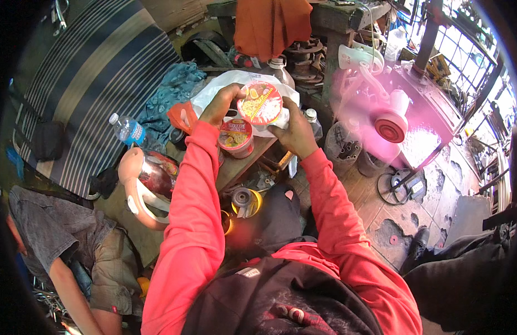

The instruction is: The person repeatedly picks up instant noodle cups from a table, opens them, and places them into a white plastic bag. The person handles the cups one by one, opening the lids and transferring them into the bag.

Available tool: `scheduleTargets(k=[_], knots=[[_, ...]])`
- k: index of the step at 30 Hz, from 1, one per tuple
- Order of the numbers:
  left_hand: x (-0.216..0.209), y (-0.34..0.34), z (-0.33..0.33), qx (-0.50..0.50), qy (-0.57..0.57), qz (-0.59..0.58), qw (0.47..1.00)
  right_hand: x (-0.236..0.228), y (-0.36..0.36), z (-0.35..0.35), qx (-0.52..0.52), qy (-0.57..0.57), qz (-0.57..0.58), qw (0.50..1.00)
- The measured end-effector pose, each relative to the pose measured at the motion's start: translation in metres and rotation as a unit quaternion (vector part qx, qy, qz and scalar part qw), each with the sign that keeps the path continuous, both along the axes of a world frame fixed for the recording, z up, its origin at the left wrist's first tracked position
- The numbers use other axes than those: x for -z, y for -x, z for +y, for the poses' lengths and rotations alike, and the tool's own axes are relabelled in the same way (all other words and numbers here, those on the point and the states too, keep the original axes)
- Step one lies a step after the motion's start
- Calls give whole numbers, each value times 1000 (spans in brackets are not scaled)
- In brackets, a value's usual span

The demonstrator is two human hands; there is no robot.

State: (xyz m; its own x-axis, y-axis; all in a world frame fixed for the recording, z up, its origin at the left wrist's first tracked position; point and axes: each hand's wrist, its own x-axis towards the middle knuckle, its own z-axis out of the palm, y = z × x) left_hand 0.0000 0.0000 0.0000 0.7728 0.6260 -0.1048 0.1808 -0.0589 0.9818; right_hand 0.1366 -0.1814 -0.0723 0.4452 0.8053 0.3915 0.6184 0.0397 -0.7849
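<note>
A: What are the hands busy with?

B: A round noodle cup [259, 105], upper centre of the frame. The left hand [222, 105] grips its left side and the right hand [295, 132] grips its lower right, so both are closed around the one cup.

A: What does its surface look like?

B: The lid is a flat, glossy disc, red and white, printed with a picture of food; it catches the light. The cup leans so that the lid faces up toward the viewer.

A: Anything like it nearby?

B: A second cup [236, 139] stands just below and left of it, with a red printed lid and tapering sides, on the wooden worktop [259, 152]. I can't tell whether the two cups touch.

A: And behind them?

B: A thin, crinkled white plastic bag [212, 88], then a rumpled blue cloth [168, 94] to its left. Higher up hangs a coarse-looking orange cloth [272, 25].

A: What about the left of the frame?

B: A clear plastic bottle [127, 132] with a blue label, tilted, and below it a kettle [160, 176] with a shiny metal body and a curved, pinkish handle. Smooth striped fabric [96, 84] fills the upper left.

A: And the lower right?

B: A tiled floor [356, 209], its surface broken into rough, irregular pits.
</note>
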Motion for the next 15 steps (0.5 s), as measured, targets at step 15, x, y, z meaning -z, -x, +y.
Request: scheduleTargets(k=[15], knots=[[-31, 58, -41, -9, 209, -358, 910, 14, -34, 9, 8, 164, -237, 958]])
